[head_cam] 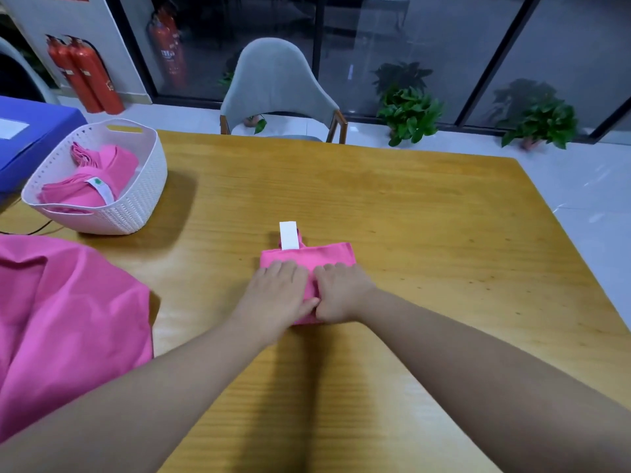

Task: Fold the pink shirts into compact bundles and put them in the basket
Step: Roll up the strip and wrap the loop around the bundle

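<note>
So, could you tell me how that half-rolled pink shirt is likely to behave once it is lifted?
The pink shirt is soft cloth, so it would probably sag. Both the left hand and right hand grip it, suggesting it may unroll if released. It likely weighs little.

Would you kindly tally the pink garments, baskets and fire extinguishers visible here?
Pink garments: 4, namely bundles in the basket, one under both hands, one loose pile
White basket: 1
Red fire extinguishers: 3
Total: 8
</note>
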### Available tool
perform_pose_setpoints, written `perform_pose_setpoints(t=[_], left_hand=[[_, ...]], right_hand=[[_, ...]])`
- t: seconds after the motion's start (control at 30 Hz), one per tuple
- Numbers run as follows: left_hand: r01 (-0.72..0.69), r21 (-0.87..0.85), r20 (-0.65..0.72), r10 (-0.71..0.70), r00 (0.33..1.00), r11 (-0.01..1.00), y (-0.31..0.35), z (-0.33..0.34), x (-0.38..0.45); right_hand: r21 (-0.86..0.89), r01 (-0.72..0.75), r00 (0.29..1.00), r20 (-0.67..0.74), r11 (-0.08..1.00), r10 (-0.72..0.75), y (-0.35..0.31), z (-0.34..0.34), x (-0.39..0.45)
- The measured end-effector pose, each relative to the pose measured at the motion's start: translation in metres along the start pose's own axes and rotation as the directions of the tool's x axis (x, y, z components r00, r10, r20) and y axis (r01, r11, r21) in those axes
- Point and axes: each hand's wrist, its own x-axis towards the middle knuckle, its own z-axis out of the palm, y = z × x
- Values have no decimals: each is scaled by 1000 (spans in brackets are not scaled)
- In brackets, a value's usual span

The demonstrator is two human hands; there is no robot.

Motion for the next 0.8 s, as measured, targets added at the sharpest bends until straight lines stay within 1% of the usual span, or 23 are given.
perform_pose_setpoints(t=[0.03,0.07,0.1,0.13,0.2,0.23,0.27,0.33,0.4,0.47,0.53,0.57,0.6,0.63,0.67,0.7,0.73,0.8], left_hand=[[-36,67,-62,40,997,997,2,6,-6],[-59,113,-73,67,995,992,0,12,-9],[-82,140,-22,85,996,987,-2,13,-8],[-87,150,62,78,995,985,-6,13,-3],[-89,108,230,63,971,990,-14,8,13],[-82,60,275,63,959,995,-19,8,22],[-41,-35,347,51,937,999,-25,8,30],[56,-204,480,50,876,977,-33,5,43],[100,-268,546,66,835,958,-38,1,50],[132,-252,600,48,798,959,-41,1,54],[145,-194,577,-6,817,970,-41,-2,54],[129,-143,502,-40,864,981,-38,-4,52],[91,-67,372,-59,926,994,-33,-6,49],[46,40,228,-54,972,998,-27,-6,46],[20,146,159,-43,986,989,-20,-8,43],[11,208,191,-51,980,978,-12,-8,38],[14,235,222,-68,973,972,-7,-5,34],[106,203,282,-161,946,974,-6,1,36]], right_hand=[[28,9,999,41,1000,-10,3,-4,5],[68,10,996,82,998,-15,6,-5,12],[100,3,994,112,995,-14,9,-6,15],[134,6,993,114,991,-21,12,-7,18],[177,26,998,55,984,-37,13,-10,18],[157,42,999,9,987,-44,13,-11,16],[105,64,997,-39,992,-60,10,-10,14],[-49,115,988,-99,992,-119,4,-6,7],[-177,119,988,-80,977,-135,1,4,2],[-226,85,992,-76,970,-105,1,8,5],[-198,69,992,-90,978,-88,3,4,16],[-160,70,993,-82,985,-84,4,1,21],[-114,70,996,-54,991,-77,5,-2,27],[-69,66,998,-20,995,-68,7,-6,32],[-22,54,998,19,998,-54,8,-10,38],[18,45,998,53,999,-46,9,-16,44],[39,42,995,91,998,-46,9,-22,48],[60,27,990,137,998,-35,11,-30,55]])
